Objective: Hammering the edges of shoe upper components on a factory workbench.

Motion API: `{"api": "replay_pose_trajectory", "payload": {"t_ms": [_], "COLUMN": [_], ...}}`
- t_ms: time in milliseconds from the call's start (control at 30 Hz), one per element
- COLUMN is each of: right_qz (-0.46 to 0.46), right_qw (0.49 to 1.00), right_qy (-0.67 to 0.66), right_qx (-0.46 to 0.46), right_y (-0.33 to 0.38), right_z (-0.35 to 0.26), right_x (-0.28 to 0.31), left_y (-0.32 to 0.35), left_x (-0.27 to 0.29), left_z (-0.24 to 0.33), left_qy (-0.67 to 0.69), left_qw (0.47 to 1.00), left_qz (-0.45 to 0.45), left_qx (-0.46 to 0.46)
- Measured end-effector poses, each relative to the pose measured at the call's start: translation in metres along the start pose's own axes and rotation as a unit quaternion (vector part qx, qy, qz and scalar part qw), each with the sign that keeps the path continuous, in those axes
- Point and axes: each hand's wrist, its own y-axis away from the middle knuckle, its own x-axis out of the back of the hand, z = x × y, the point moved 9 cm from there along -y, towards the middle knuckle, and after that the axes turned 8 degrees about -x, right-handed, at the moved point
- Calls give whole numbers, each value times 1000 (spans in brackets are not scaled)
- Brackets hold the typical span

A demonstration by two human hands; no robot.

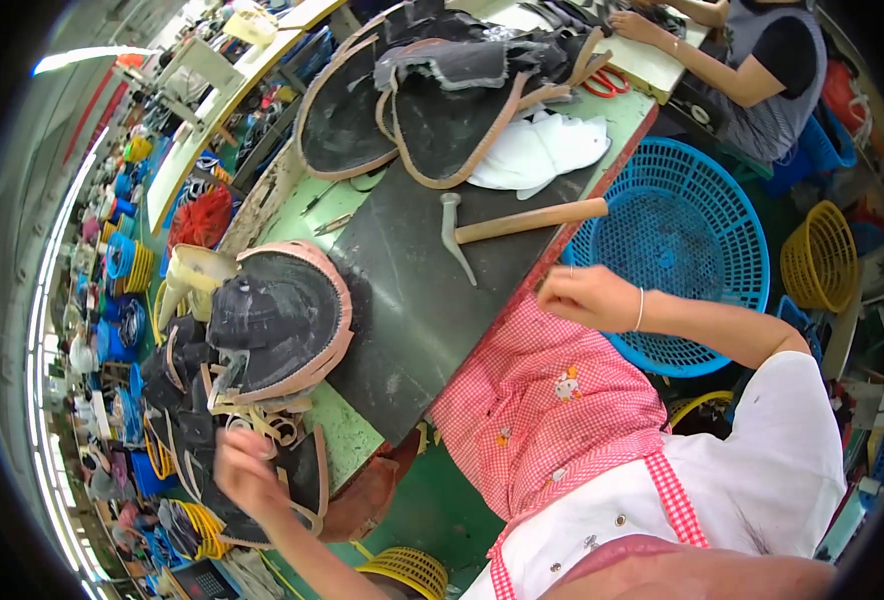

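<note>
My left hand [247, 468] is smeared by motion beside a heap of black cut pieces with pale edging [187, 440] at the table's left end. Whether its fingers hold anything cannot be made out. My right hand [594, 297] hovers at the table's red front edge, fingers curled together; anything inside them is too small or hidden to name. Between the hands, a hammer [532, 218] with a wooden handle lies on a black mat [402, 290]. Left of the mat rests a black curved piece with a pinkish notched rim [282, 320], next to a cream plastic container [202, 275].
More black pieces with tan edging [452, 120] are piled at the back, beside white cloth [542, 152] and red-handled scissors [607, 82]. A big blue basket [677, 250] stands right of the table. A co-worker's arm [702, 65] reaches over another table; a yellow basket [822, 255] stands farther right.
</note>
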Motion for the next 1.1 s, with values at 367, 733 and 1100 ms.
{"api": "replay_pose_trajectory", "payload": {"t_ms": [367,733,1100], "right_qz": [-138,121,247], "right_qw": [973,992,887], "right_qy": [-65,21,390], "right_qx": [-176,1,-13], "right_y": [93,-60,-226], "right_z": [43,4,78], "right_x": [-80,77,163], "left_y": [463,427,355], "left_x": [-142,-180,-228], "left_z": [-205,-286,-329], "left_qy": [81,78,112], "left_qw": [588,612,663], "left_qz": [135,-77,-312], "left_qx": [794,783,672]}}
